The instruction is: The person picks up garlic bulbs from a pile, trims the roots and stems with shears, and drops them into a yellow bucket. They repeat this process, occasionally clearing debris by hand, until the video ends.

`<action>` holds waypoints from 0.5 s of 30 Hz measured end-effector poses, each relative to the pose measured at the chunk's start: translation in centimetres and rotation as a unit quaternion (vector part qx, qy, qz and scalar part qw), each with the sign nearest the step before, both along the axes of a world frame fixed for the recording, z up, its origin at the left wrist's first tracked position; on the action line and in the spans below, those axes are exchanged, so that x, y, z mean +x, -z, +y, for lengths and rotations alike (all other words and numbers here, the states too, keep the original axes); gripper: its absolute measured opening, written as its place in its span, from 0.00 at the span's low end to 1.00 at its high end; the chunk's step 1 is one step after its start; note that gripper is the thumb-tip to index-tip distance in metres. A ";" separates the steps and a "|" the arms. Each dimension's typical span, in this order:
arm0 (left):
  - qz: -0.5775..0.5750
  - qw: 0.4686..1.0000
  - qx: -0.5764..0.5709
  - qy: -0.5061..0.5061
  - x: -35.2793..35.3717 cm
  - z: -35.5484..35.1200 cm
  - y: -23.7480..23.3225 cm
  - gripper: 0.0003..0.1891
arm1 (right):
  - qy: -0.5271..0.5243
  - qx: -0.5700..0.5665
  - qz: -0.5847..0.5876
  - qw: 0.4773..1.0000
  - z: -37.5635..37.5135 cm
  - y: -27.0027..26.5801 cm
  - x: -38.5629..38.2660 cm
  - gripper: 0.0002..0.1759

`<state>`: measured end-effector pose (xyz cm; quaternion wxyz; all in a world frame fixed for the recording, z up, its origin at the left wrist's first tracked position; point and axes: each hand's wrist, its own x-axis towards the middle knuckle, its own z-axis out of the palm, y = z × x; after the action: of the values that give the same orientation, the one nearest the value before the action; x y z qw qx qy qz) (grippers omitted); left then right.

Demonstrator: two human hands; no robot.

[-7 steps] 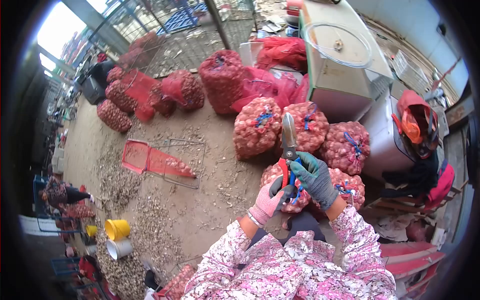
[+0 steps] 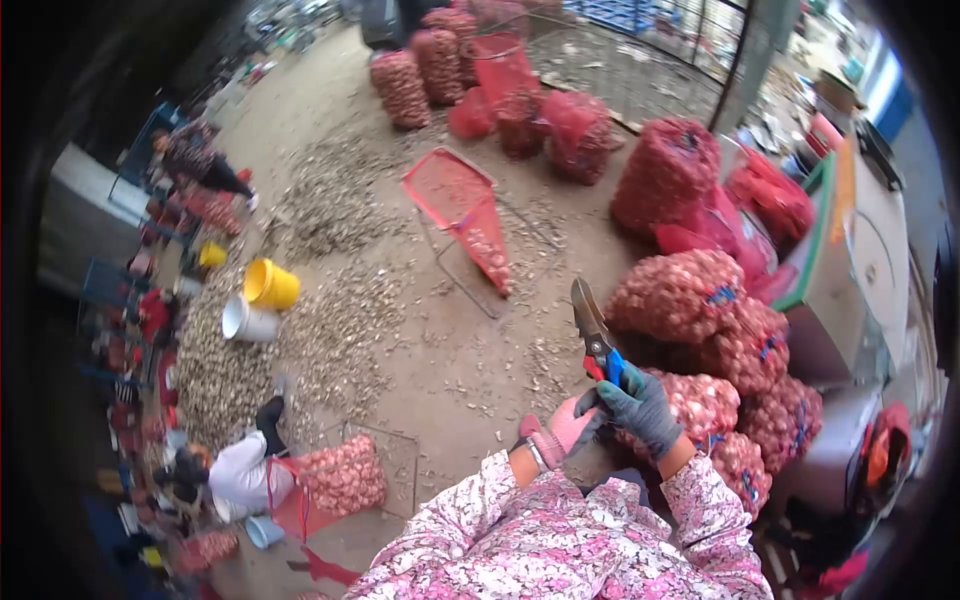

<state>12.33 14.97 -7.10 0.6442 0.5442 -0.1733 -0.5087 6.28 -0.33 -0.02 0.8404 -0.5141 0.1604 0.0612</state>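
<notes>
Far to the left of the shears (image 2: 597, 335), can see a bending person (image 2: 205, 165) in dark patterned top and, nearer, a yellow bucket (image 2: 275, 286) just beside a white bucket (image 2: 257, 322), next to a heap of pale pieces (image 2: 215, 385). Lower and left of the shears, can see a person in white (image 2: 238, 472) close to a netted sack (image 2: 345, 475) of pinkish bulbs. Up and left of the shears, can see a red net (image 2: 450, 190) on the floor with thin metal frame. At the handle end of the shears, holds the pink-gloved left hand (image 2: 566, 426) against the right hand (image 2: 645, 414); cannot tell if grips with it also. Clamps the right, in grey-green glove, around the blue handle, with blade pointing away from the body. Cannot read any small marking on the shears. Right of the shears, can see packed sacks (image 2: 675, 295) with blue ties.
</notes>
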 end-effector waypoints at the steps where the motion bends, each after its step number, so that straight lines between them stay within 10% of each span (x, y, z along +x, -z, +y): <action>1: 0.018 1.000 -0.015 -0.014 1.7 3.6 3.0 0.21 | -0.050 -0.005 0.014 0.999 2.8 0.6 3.0 0.23; 2: 0.014 0.997 -0.015 -0.068 2.9 7.1 2.4 0.21 | -0.097 -0.016 0.030 0.995 5.5 1.2 5.7 0.22; 3: 0.017 0.984 -0.022 -0.177 4.3 10.1 1.1 0.20 | -0.112 -0.319 -0.088 0.937 8.3 2.0 8.5 0.21; 4: 0.018 0.961 -0.029 -0.275 5.8 12.9 0.3 0.19 | -0.093 -0.576 -0.218 0.782 11.1 2.4 11.3 0.21; 5: 0.166 0.921 -0.045 -0.351 7.1 16.1 0.7 0.18 | -0.156 -0.588 -0.193 0.770 13.6 1.9 13.7 0.22; 8: 0.119 0.877 -0.104 -0.453 9.5 22.0 9.7 0.18 | -0.273 -0.566 -0.278 0.727 21.8 2.8 18.4 0.23; 9: 0.254 0.812 -0.172 -0.496 11.0 23.4 3.0 0.18 | -0.292 -0.562 -0.326 0.702 24.0 3.2 19.5 0.25; 15: 0.270 0.634 -0.198 -0.698 20.2 30.3 2.6 0.20 | -0.385 -0.517 -0.172 0.745 29.8 5.4 27.5 0.24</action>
<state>32.51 45.26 -9.65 0.9174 0.2013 0.3430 0.0145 33.83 29.50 -5.38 0.3645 -0.8896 -0.1914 0.1976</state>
